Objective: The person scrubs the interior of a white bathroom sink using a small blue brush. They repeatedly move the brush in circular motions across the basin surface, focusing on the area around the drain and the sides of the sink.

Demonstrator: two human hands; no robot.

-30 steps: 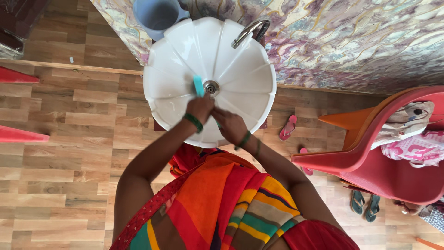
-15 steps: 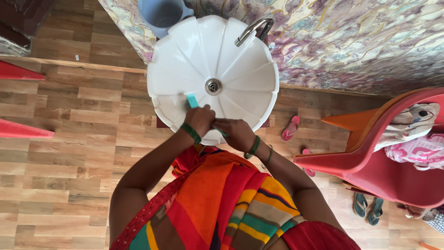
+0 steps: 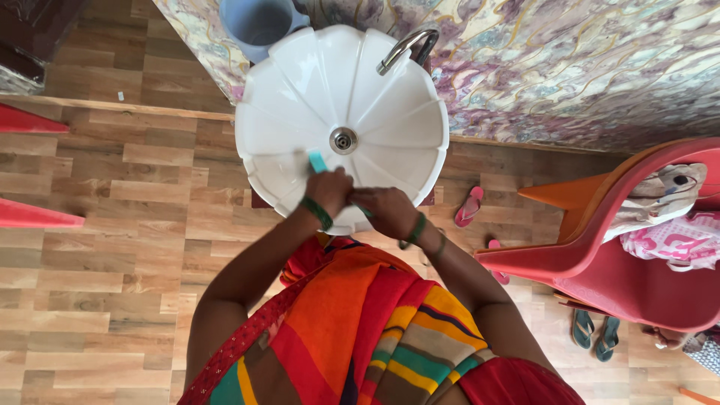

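Scrubbing mid-way, I judge: left hand (image 3: pixel 330 189) fingers closed on teal brush (image 3: pixel 317 161) at basin's (image 3: pixel 285 112) 6 o'clock; right hand (image 3: pixel 384 210) curled alongside, grip unclear; bowl looks dry.

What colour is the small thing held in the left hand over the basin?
Teal, or light blue-green. The small thing pokes out above the left hand, seen in the head view.
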